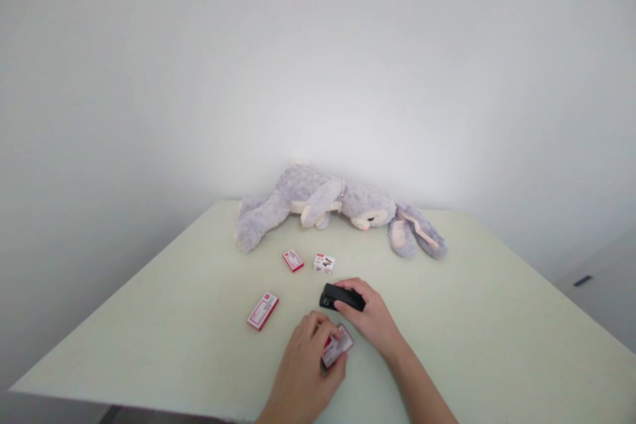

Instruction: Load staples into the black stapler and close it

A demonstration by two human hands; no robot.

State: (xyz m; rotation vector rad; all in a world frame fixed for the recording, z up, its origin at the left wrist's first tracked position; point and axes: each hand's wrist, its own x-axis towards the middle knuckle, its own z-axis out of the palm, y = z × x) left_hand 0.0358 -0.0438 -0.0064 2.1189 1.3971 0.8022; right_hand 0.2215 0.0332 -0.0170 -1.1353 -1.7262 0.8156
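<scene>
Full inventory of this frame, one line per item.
plush rabbit: 1, grey and cream, lying on its side at the table's far edge by the wall
small red box: 1, red and white, mid-table in front of the plush
small white box: 1, white with red, just right of it
long red box: 1, red and white, left of the hands
stapler: 1, black, under the right hand's fingers
staple box: 1, red and white, held in the left hand
table: 1, pale green
wall: white, behind
left hand: 1, gripping the staple box
right hand: 1, on the stapler
</scene>
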